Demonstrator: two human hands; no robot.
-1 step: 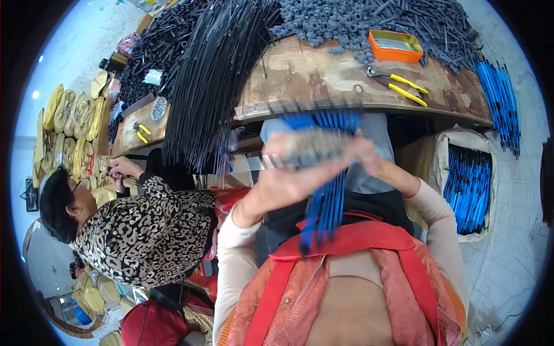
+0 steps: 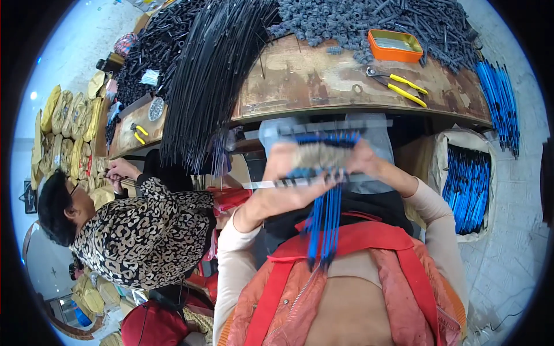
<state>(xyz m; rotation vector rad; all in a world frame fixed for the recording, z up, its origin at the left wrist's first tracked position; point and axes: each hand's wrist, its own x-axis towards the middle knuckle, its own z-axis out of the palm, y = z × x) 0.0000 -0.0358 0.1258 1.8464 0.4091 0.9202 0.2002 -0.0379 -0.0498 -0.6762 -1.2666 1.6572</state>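
Observation:
My left hand and my right hand are raised in front of my lap, both closed around a bundle of thin blue rods with dark ends. The rods hang down toward my red apron. Between the hands sits a blurred pale-brown mass, whose kind I cannot make out. A whitish strip with dark patches runs beside my left hand. Motion smears the fingers. On the bench beyond lie yellow-handled pliers and an orange tin.
Grey ribbed plastic pieces heap on the wooden bench, left of them long black rods overhanging its edge. A sack of blue rods stands at right. A co-worker in a leopard-print top sits at left.
The bundle's upper ends have dropped toward me, and its lower ends hang slightly further down. Both hands still grip it. The whitish strips across it now show more clearly.

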